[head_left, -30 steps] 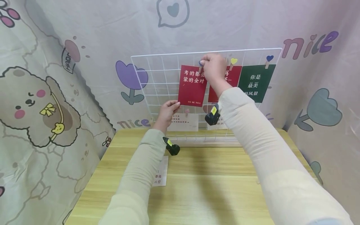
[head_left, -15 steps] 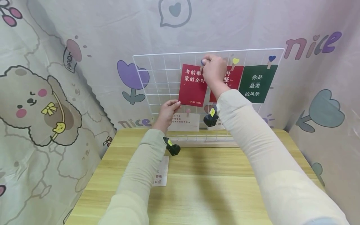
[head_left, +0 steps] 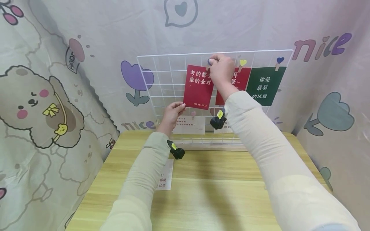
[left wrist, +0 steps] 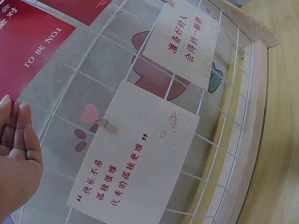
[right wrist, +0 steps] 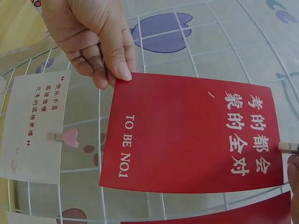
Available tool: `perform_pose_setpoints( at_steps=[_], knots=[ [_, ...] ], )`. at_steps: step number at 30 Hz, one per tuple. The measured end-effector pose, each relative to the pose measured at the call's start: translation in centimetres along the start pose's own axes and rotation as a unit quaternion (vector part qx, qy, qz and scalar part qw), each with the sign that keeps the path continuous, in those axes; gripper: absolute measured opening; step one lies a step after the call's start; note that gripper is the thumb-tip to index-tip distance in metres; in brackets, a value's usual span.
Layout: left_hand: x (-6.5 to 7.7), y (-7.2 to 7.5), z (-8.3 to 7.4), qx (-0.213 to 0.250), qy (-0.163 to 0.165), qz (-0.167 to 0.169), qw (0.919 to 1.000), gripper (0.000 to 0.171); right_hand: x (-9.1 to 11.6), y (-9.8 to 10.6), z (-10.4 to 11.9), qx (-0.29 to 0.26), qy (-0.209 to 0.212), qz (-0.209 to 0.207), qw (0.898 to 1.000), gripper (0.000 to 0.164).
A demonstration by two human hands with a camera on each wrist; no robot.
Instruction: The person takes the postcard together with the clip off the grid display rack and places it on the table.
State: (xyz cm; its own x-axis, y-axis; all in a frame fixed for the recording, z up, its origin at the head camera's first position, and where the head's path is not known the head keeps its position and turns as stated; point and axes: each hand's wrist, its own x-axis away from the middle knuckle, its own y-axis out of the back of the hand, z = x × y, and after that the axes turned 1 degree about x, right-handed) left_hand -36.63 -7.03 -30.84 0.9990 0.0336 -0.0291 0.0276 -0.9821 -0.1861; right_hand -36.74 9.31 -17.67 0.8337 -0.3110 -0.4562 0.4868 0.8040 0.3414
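A red card with white lettering lies against the white wire grid. My left hand pinches its lower left corner between thumb and fingers, plain in the right wrist view, where that same hand shows large. At the card's top edge my right hand pinches a small wooden clothespin with a blue top; its jaws overlap the card's edge. Only part of the right hand shows in its own wrist view. My right hand partly covers a second red card, which hangs from a yellow heart clothespin.
A green card hangs at the grid's right under a blue heart clothespin. Lower down hang two white cards, one held by a pink heart clothespin. Another white card lies on the wooden table, partly under my left forearm.
Both hands keep their hold on the red card and the clothespin. The card and right hand shift only very slightly; the whole view moves a little.
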Motion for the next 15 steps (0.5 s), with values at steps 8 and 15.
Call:
perform_pose_setpoints(
  at_steps=[8,15],
  knots=[
    [0.1,0.2,0.3,-0.014,-0.015,-0.002,0.9998,0.018,0.3,0.8,-0.1,-0.017,0.004,0.011,1.000,0.026],
    [0.0,0.6,1.0,-0.010,-0.031,0.006,0.9994,0.021,0.5,1.4,-0.2,-0.050,-0.019,0.011,0.999,0.024]
  ],
)
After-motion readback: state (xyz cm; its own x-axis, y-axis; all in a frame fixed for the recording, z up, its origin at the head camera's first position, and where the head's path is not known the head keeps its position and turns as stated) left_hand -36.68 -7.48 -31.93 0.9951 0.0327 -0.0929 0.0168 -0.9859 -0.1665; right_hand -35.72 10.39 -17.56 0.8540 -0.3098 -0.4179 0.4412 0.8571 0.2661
